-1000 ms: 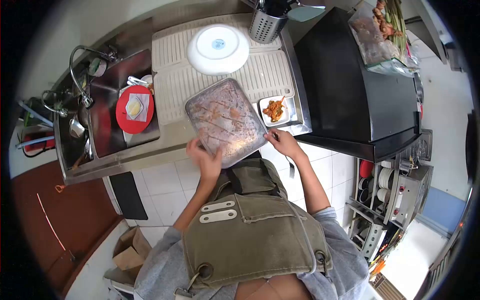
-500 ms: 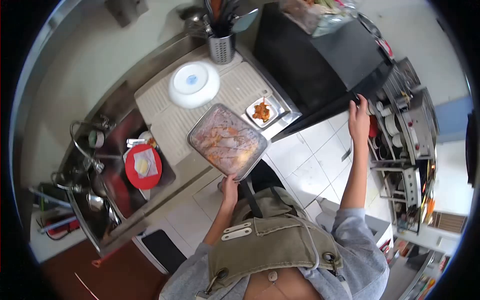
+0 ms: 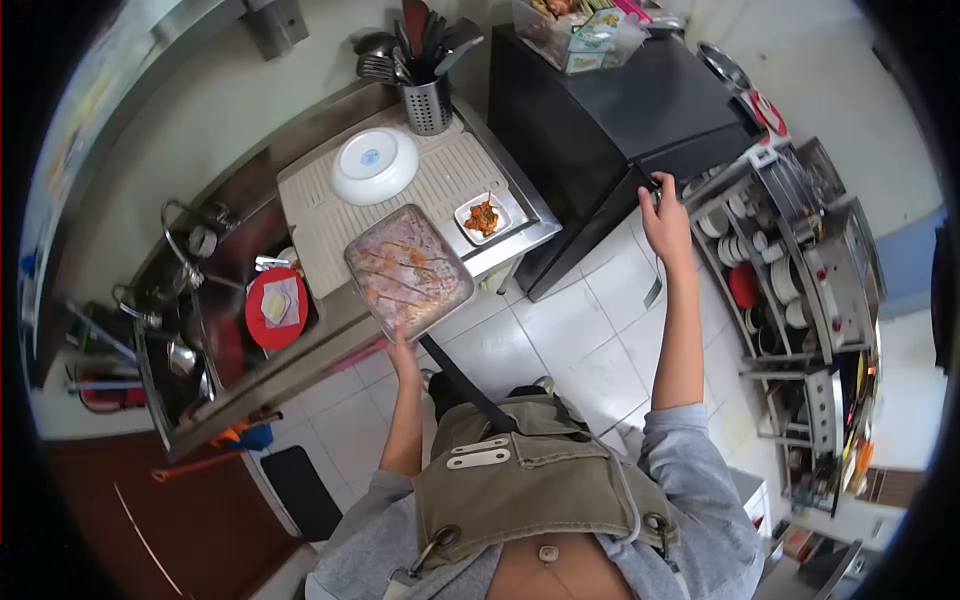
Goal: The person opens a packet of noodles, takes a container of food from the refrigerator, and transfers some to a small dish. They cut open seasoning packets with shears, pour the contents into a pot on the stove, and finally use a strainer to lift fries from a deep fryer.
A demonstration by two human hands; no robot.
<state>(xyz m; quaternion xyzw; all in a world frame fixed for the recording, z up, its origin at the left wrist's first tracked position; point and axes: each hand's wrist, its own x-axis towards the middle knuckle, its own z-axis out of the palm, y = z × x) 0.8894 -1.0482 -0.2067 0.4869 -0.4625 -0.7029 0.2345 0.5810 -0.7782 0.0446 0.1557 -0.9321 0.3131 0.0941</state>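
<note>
Drainboard: white plate [image 3: 375, 165] and utensil holder [image 3: 428, 103] take the far end; the ribbed part beside the sink lies bare
Counter front: tray [image 3: 408, 270] overhangs the edge; small dish [image 3: 482, 217] just beside it
Sink: red plate [image 3: 275, 308] and faucet [image 3: 195, 245] crowd the basin
Floor: bare tiles [image 3: 570, 330] between counter and black cabinet [image 3: 600, 120]; open passage
Right: dish rack [image 3: 790, 270] walls that side; right hand [image 3: 665, 215] fills the gap between rack and cabinet

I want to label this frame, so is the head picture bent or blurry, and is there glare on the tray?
Head view: strong fisheye bend, the counter edge and shelves curve, black corners all round; head view: sharp mid-frame, softer at the rim; head view: the tray by the left hand shows no hard glare.
</note>
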